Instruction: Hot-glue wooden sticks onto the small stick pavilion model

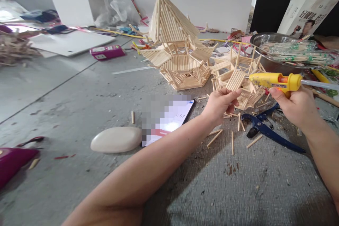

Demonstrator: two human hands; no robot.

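Observation:
My left hand (pixel 221 105) pinches a small panel of wooden sticks (pixel 235 79) between thumb and fingers. In my right hand (pixel 296 104) is a yellow glue gun (pixel 272 80), its nozzle pointing left at the panel's right edge; a clear glue stick (pixel 319 84) runs out of its back. Behind and below the panel sits a partly built stick structure (pixel 249 95). To its left stands a taller stick pavilion (pixel 185 72) with a pointed roof. Whether the nozzle touches the panel is too small to tell.
Blue cutters (pixel 275 137) and loose short sticks (pixel 232 143) lie below my hands. A phone (pixel 172 120) leans by a pale oval object (pixel 116 140). A metal bowl (pixel 280 64) with wrapped sticks stands at right. Purple objects lie left.

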